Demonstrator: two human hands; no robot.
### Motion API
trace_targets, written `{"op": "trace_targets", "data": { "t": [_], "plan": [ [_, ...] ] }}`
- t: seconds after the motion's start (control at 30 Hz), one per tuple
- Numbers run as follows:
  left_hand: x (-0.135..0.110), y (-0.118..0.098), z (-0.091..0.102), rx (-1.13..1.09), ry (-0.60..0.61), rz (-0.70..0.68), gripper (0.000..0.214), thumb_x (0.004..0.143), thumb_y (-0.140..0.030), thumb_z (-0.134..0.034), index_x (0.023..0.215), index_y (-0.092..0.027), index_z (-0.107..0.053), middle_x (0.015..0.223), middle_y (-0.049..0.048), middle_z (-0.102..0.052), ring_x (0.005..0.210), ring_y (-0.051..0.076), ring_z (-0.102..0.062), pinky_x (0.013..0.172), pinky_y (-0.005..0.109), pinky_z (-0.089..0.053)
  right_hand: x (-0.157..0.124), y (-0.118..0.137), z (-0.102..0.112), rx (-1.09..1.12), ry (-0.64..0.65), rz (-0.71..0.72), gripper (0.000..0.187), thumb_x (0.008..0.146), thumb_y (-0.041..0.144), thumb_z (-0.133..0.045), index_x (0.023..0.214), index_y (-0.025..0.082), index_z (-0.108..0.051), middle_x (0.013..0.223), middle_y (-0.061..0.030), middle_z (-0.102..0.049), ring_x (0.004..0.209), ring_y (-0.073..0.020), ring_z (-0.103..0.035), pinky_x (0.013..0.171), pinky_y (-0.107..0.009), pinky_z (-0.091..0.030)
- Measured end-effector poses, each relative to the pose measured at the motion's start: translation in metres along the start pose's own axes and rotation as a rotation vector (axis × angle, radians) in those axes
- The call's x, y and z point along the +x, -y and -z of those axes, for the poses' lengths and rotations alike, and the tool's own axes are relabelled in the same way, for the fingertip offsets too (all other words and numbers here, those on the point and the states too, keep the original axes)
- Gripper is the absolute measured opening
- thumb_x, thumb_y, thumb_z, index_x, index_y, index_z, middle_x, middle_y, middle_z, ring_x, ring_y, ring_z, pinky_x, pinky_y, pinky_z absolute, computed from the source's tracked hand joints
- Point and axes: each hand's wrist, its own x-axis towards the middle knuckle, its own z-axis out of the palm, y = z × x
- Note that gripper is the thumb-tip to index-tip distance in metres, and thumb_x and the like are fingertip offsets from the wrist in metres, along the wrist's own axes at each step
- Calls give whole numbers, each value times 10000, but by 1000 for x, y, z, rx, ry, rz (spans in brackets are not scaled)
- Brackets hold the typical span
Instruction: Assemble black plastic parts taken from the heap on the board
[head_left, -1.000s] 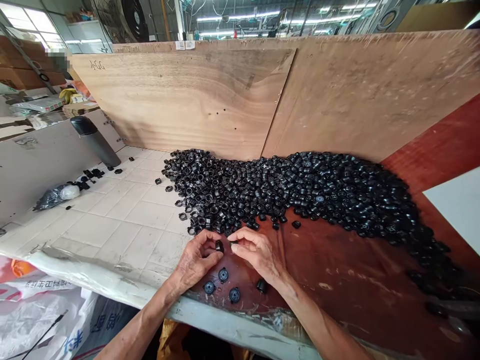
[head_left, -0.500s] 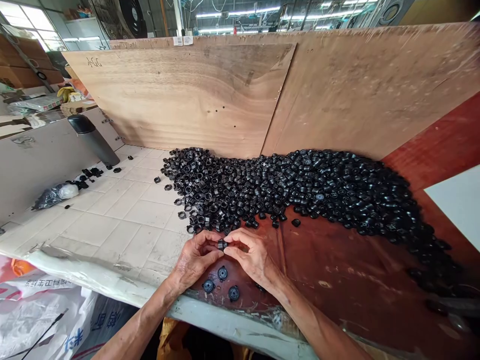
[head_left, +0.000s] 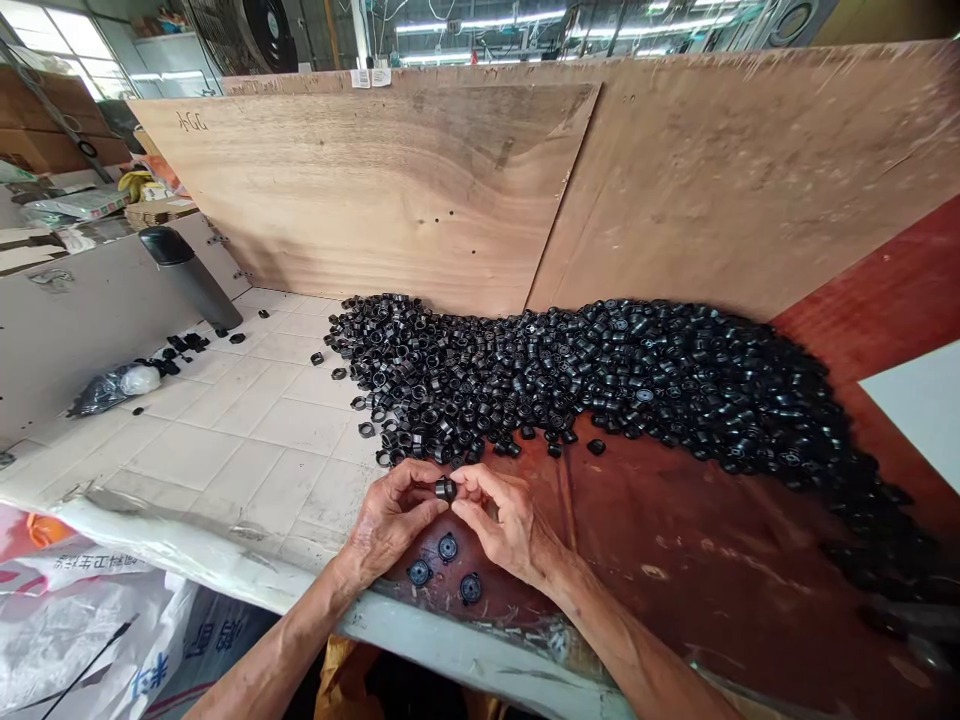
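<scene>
L hand [head_left: 394, 522] and R hand [head_left: 507, 524] sit close together near the bench's front edge, both curled in, not open. Btwn them a small black plastic ring-shaped part [head_left: 445, 488] is pinched: L thumb and index grip its left side, R fingertips [head_left: 459, 484] press on its right side. Both hands have hold of it.

Just below the fingers, on the glossy red-brown bench top [head_left: 660, 570], lie three round black plastic parts w/ grey centres [head_left: 448, 547], set near each other and close to the heel of the L hand. The pale front edge of the bench [head_left: 480, 645] runs just below them, near both wrists, w/ the forearms reaching over it.

Above the hands, a big heap of small black plastic rings [head_left: 592, 385] spreads across the bench; its lower edge is just beyond the fingertips, w/ a few loose rings lying apart from it. Behind the heap, two tall plywood boards [head_left: 360, 190] stand leaning, closing off the back.

To the left, the white tiled bench section [head_left: 247, 440] runs out past the L hand. Further off on it stand a black-capped grey flask [head_left: 191, 282] and a black plastic bag w/ a white lump [head_left: 112, 385], well apart from the hands. White woven sacks [head_left: 75, 630] sit below the edge on the left.
</scene>
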Motion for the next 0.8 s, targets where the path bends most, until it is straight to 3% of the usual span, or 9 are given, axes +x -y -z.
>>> {"op": "trace_targets", "data": {
  "t": [0.03,0.17,0.3,0.4,0.5,0.6,0.73,0.8],
  "plan": [
    [0,-1,0,-2,2,-3,196,879,-285,-769,1042,-210,-690,1122,54,-724,947,197,-743,874,343,-627,0,0,0,-15,4,-2,103,980,280,-569,968,216,-650,748,1,-681,643,-144,-633,643,-235,-489],
    [0,-2,-2,21,-5,3,222,870,-324,-779,1031,-202,-688,1098,61,-728,907,194,-742,846,339,-636,1,-1,-2,-134,-34,-34,394,1022,378,-543,663,217,-548,553,32,-523,511,-123,-496,553,-246,-391],
    [-1,-3,-2,-11,-12,-3,215,874,-331,-783,1012,-198,-685,1097,60,-719,896,189,-745,828,321,-633,1,5,-1,-58,-3,-38,205,973,365,-615,838,214,-651,617,29,-592,549,-135,-538,560,-241,-404],
    [-1,-4,-2,-11,-10,-2,209,876,-325,-779,1011,-199,-682,1085,56,-722,886,186,-743,824,317,-632,1,9,0,-69,-5,-56,284,956,366,-627,716,217,-601,578,28,-563,528,-134,-517,542,-247,-387],
    [-1,-5,-1,24,-10,7,199,891,-327,-750,1018,-196,-671,1110,69,-725,893,190,-739,824,321,-632,1,10,0,-38,-3,-74,206,901,353,-688,763,219,-614,612,35,-575,537,-133,-521,537,-241,-398],
    [-1,-4,-1,34,-2,15,210,893,-336,-748,1020,-194,-660,1091,68,-724,889,191,-739,827,328,-633,1,10,1,-77,-28,-62,315,911,331,-670,641,221,-552,569,34,-528,528,-135,-503,535,-248,-399],
    [-1,-3,0,15,2,6,200,882,-305,-766,1030,-204,-676,1103,58,-721,931,198,-743,862,337,-627,2,8,1,21,-37,-36,71,907,266,-625,886,217,-673,754,-5,-677,633,-157,-614,595,-249,-473],
    [-2,-1,0,16,9,9,199,882,-292,-767,1044,-211,-685,1104,53,-719,915,192,-745,846,329,-627,2,7,0,31,-14,-48,92,928,253,-590,907,221,-673,754,-5,-687,653,-161,-633,607,-248,-475]
  ]
}}
